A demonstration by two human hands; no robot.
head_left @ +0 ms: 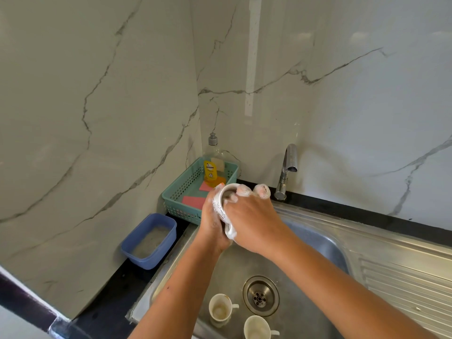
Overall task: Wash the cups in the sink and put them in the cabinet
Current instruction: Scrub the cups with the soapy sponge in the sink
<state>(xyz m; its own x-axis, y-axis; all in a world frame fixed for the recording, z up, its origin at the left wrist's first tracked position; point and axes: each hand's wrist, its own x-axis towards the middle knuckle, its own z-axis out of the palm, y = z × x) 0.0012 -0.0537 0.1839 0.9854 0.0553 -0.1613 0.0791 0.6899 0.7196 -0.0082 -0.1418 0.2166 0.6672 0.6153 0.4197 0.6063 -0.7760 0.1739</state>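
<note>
A white cup (pixel 221 204) is held above the steel sink (pixel 318 241), tilted with its mouth facing away from me. My left hand (pixel 211 223) grips its side from the left. My right hand (pixel 249 216) covers it from the right, soapy fingers curled over the rim and into the mouth; whether a sponge is inside is hidden. Foam covers the fingertips. Two more white cups stand upright on the sink floor near the drain (pixel 260 296): one stained cup (pixel 220 307) and another cup (pixel 258 327) at the bottom edge. No cabinet is in view.
A teal basket (pixel 181 192) with a yellow dish soap bottle (pixel 212 167) and pink cloths sits in the corner. A blue plastic tub (pixel 149 241) stands on the black counter at left. The tap (pixel 287 167) is off. A ribbed draining board (pixel 403 277) lies to the right.
</note>
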